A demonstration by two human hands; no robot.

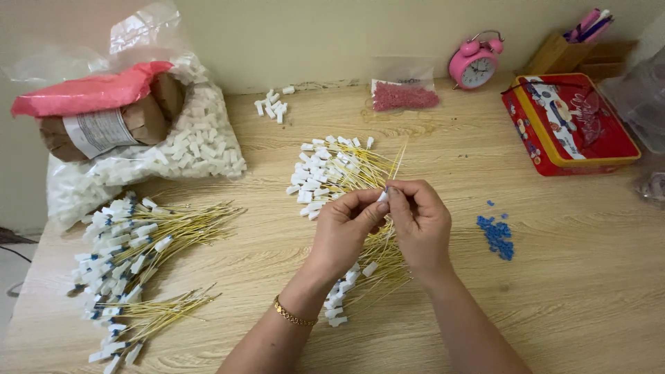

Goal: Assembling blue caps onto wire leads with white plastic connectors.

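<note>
Thin yellow wire (397,163) with white plastic tag (383,197) between fingers (377,206)

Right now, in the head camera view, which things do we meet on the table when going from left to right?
Pile of yellow ties with white and blue tags → left hand → right hand → small blue pieces → red tin box.
</note>
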